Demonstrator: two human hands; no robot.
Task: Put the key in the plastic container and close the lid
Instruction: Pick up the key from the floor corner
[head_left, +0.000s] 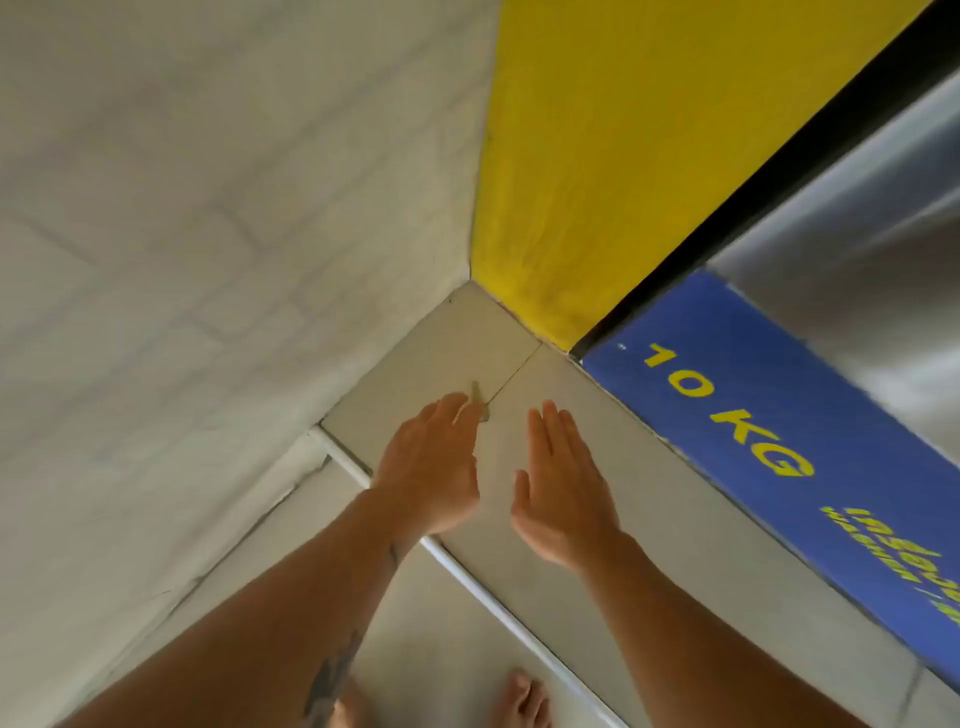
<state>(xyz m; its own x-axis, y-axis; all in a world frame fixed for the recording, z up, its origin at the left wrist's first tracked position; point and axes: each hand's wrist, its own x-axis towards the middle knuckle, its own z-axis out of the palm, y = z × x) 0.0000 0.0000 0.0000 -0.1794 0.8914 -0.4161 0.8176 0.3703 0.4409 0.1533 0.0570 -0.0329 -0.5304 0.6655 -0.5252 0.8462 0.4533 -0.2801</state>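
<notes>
A small metal key (475, 393) lies on a pale floor tile near the corner of the room, blurred and partly covered by my left fingertips. My left hand (431, 467) stretches over it with the fingers straight, and I cannot tell whether they touch it. Just to the right, my right hand (561, 499) is held flat and on edge, fingers together, holding nothing. No plastic container is in view.
A white brick wall (208, 234) and a yellow wall (597, 156) meet at the corner. A steel machine with a blue "10 KG" panel (753, 441) stands on the right. A white pipe (467, 577) runs along the raised tile step. My bare feet (519, 699) show below.
</notes>
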